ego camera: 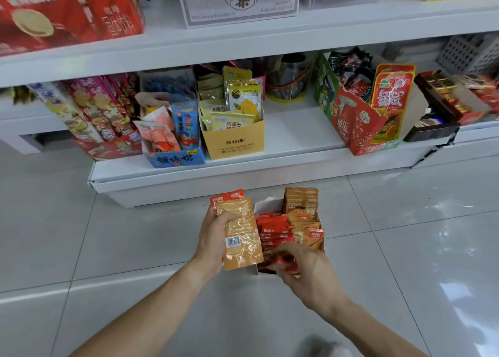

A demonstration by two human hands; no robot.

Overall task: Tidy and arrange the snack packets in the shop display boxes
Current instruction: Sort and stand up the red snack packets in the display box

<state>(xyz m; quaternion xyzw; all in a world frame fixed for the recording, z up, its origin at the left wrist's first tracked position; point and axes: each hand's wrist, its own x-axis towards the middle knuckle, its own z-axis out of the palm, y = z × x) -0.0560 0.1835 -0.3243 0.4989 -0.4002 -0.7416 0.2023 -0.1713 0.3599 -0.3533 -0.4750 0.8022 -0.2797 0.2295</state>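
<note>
Down on the floor (108, 235) in front of the bottom shelf (297, 130) sits a small white display box (263, 207) full of red and orange snack packets (280, 228). Left hand (213, 238) grips a stack of orange packets (241, 235) just beside the box. Right hand (302, 270) is in the box's near end, fingers pinching a red packet (282, 262).

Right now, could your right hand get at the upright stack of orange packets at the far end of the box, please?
Probably yes. The right hand pinches a red packet at the box's near end, and the orange stack stands uncovered beyond it, with only loose packets lying between.
</note>
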